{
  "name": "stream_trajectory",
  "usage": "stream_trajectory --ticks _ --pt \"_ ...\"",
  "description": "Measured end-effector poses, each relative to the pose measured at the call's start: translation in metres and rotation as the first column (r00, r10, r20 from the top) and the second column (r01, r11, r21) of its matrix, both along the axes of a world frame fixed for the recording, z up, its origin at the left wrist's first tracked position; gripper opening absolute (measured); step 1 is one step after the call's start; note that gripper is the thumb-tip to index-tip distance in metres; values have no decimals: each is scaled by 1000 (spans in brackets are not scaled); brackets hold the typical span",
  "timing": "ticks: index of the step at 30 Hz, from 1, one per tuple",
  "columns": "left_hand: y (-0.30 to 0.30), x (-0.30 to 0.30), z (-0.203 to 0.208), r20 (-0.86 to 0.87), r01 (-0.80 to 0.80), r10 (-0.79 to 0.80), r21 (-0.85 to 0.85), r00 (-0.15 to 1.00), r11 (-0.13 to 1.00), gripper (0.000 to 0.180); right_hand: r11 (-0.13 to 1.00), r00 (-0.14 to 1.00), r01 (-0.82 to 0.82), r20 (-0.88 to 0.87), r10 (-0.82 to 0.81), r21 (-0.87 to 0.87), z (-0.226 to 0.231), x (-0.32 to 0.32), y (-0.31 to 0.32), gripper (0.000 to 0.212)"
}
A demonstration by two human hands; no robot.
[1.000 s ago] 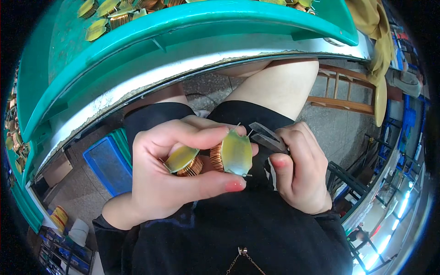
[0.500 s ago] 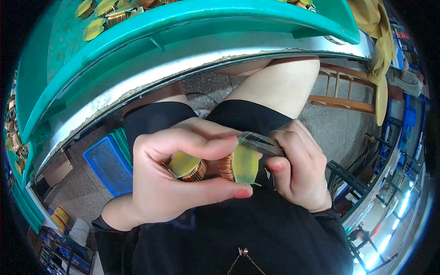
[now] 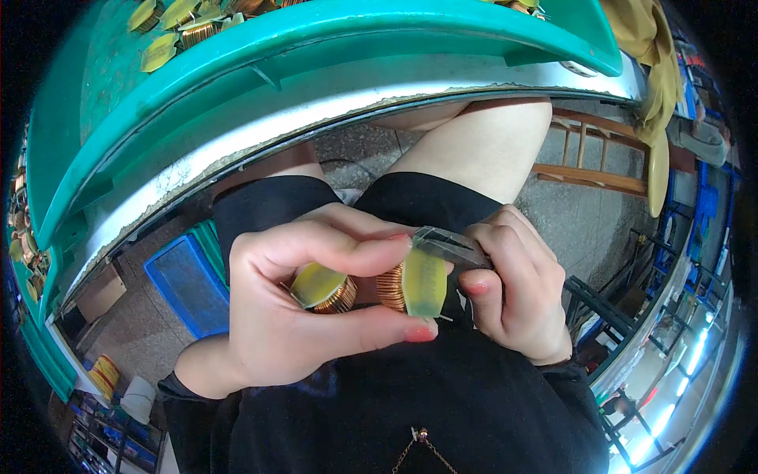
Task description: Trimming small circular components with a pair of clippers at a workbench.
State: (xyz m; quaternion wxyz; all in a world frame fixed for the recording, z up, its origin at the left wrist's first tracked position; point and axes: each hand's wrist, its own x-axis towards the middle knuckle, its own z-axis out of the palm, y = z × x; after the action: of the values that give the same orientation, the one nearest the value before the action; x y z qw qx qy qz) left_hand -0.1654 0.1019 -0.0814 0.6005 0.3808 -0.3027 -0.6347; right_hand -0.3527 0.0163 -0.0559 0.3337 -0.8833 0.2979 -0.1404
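My left hand [image 3: 276, 316] is closed around two copper-wound coils, each with a translucent yellow-green plate. One coil [image 3: 426, 286] is pinched between thumb and fingers, its plate turned toward my right hand and a thin wire end showing at the lower edge. Deeper in the palm lies the second coil [image 3: 335, 294], partly covered by the fingers. My right hand [image 3: 519, 284] grips a dark grey slotted metal tool [image 3: 452, 246], which looks like tweezers. The tool's tip lies at the upper edge of the pinched coil's plate, beside my left fingertip; whether it grips a wire cannot be made out.
A green tray [image 3: 347, 28] with several similar coils [image 3: 162, 51] stands on the white-edged table [image 3: 189, 162] ahead. Below on the left is a blue bin [image 3: 185, 276]. A wooden rack-like frame [image 3: 592, 180] and hanging yellow cloth [image 3: 657, 126] are at the right.
The pinched coil and the left fingertips around it have shifted very slightly to the right. Both hands keep their grips, and the tool stays at the plate's upper edge.
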Motion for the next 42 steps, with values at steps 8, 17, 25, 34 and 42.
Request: stream_trajectory --ticks 8,17,25,34,42 --pt "1 -2 -3 47 -35 36 -28 998 999 51 989 997 -13 -73 2 -147 -1 0 0 22" --pt "-3 -6 0 14 -111 111 21 994 994 55 992 992 120 -30 -121 -36 -4 1 1 23" --pt "-5 -2 4 -360 -3 95 247 928 969 53 958 980 170 63 -189 230 -4 3 -9 24" --pt "-4 2 -5 -681 182 -7 187 732 965 39 995 993 -62 98 70 -78 -16 4 -15 29" --pt "-3 2 -7 -661 231 -39 206 749 951 39 991 989 -71 121 85 -117 -16 10 -14 30"
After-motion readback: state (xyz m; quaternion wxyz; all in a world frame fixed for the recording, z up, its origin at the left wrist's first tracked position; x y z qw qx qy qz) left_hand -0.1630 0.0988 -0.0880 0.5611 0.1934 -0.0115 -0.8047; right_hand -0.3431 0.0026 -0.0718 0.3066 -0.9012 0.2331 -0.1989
